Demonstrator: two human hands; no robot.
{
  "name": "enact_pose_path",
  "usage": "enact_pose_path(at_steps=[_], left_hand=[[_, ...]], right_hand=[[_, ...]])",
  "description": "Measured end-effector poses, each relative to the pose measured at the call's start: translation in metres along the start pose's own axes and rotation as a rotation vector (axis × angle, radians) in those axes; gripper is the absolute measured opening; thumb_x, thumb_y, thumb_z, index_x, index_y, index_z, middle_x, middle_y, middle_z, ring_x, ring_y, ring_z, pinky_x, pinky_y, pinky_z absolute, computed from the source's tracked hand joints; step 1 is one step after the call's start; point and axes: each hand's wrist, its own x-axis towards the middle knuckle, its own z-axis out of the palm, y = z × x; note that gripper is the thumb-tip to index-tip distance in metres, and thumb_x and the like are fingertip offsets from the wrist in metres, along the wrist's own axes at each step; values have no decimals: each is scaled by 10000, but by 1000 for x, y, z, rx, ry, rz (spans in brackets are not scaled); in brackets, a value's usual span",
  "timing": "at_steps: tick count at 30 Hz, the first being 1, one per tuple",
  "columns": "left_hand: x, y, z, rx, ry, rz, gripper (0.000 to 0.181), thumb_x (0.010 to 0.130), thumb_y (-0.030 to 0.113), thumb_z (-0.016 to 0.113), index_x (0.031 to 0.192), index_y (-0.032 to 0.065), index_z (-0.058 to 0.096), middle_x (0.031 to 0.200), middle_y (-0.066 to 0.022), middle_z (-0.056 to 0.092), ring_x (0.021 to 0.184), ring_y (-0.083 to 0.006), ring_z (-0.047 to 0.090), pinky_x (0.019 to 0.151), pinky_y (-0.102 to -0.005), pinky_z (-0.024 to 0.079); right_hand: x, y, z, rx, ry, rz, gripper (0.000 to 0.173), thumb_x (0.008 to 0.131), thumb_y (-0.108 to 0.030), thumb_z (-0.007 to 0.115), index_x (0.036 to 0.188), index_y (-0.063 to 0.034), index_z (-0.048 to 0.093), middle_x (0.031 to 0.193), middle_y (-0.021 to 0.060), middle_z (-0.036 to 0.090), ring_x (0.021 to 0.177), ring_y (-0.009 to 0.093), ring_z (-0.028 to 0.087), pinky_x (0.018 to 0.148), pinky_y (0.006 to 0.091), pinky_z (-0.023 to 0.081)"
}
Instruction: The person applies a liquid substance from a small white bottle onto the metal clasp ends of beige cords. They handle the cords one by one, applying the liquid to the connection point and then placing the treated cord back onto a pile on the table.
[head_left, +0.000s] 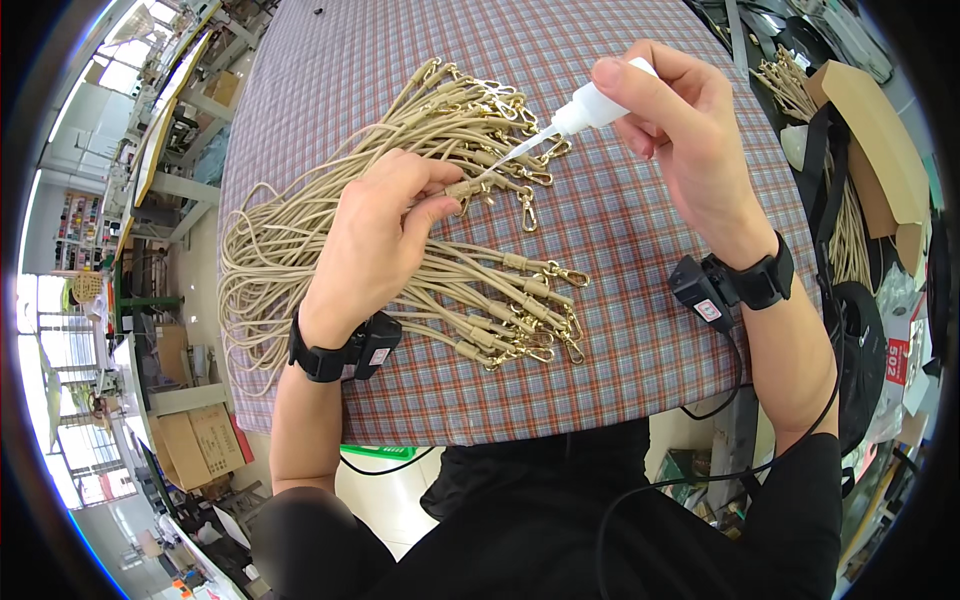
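Between the thumb and fingers of my left hand (379, 221) is the beige sleeve (456, 192) of a cord lanyard, close to its hook end. My right hand (686, 135) grips a white plastic glue bottle (592, 105), tilted down to the left. The bottle's thin clear nozzle (525, 146) points at the sleeve's end; whether the tip touches it I cannot tell. Around my left hand lie many beige cord lanyards (262, 259) in two bunches, their gold-coloured snap hooks (576, 276) facing right.
A plaid cloth (630, 330) covers the table. Beyond its right edge, more beige cords (847, 225) lie beside an open cardboard box (874, 142). A black cable (739, 379) runs from the device on my right wrist. Workbenches (180, 97) stand at the left.
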Motion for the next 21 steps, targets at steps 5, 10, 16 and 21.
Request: enact_pose_path(at_steps=[5, 10, 16, 21], left_hand=[[0, 2, -7, 49, -67, 81, 261, 857, -73, 751, 1111, -17, 736, 918, -137, 691, 831, -270, 680, 766, -368, 534], [3, 5, -5, -101, -32, -11, 236, 899, -93, 709, 1121, -20, 740, 941, -99, 693, 876, -205, 669, 822, -311, 517], [-1, -3, -2, -295, -54, -108, 204, 964, -99, 666, 1148, -39, 727, 1027, -61, 702, 944, -132, 650, 882, -282, 521], [0, 0, -2, -318, -63, -106, 196, 965, -96, 669, 1144, -41, 727, 1042, -55, 702, 956, -123, 644, 874, -272, 518]], right_hand=[[-3, -1, 5, -20, -35, 1, 282, 946, -307, 838, 836, -59, 758, 691, -74, 618, 587, -19, 441, 521, 207, 272], [-3, -4, 1, -5, -70, 17, 265, 947, -279, 843, 848, -47, 762, 767, -49, 686, 651, -20, 498, 556, 201, 321], [-3, -5, 3, 15, -87, 6, 259, 954, -255, 839, 861, -28, 755, 800, -25, 707, 697, -5, 555, 600, 201, 379], [-4, -3, 5, -10, -78, 13, 273, 951, -264, 844, 861, -24, 751, 793, -23, 705, 686, -5, 551, 587, 198, 373]])
